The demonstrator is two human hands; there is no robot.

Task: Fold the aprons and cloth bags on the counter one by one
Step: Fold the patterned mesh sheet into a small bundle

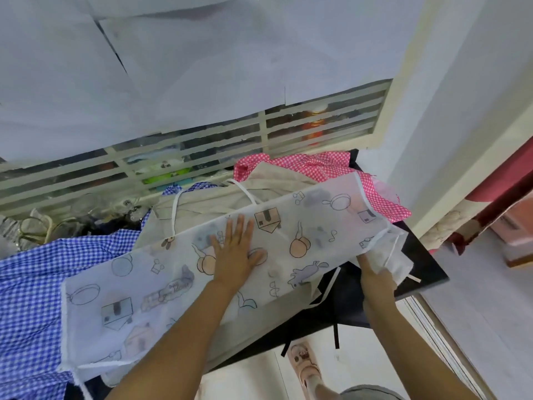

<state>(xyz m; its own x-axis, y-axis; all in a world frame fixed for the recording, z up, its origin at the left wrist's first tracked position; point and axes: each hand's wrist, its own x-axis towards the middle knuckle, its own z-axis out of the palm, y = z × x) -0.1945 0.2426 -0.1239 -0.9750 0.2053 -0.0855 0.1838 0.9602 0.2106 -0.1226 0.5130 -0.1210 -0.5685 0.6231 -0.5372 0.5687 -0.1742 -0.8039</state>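
Behind the dark counter [427, 267] runs a louvred window [317, 131], its upper part papered over in white. Across the counter lies the heap waiting its turn: a blue gingham cloth [31, 284] at my left, a beige cloth [207, 209] in the middle and a pink gingham cloth [311, 166] at the far right. On top of them all is the printed white apron [138, 284], stretched out as a long band from the near left to the far right.

I take this to be the halving step. My left hand [236, 252] lies flat on the band's middle, fingers straight and spread, pinning it. My right hand [370, 267] is at the bunched right end, its fingers buried under the cloth, so I cannot tell whether they grasp it.

To do this well I should keep that palm firm as the hinge, tuck the loose white tie [331, 281] inside, then carry the right end over to meet the left edge squarely.
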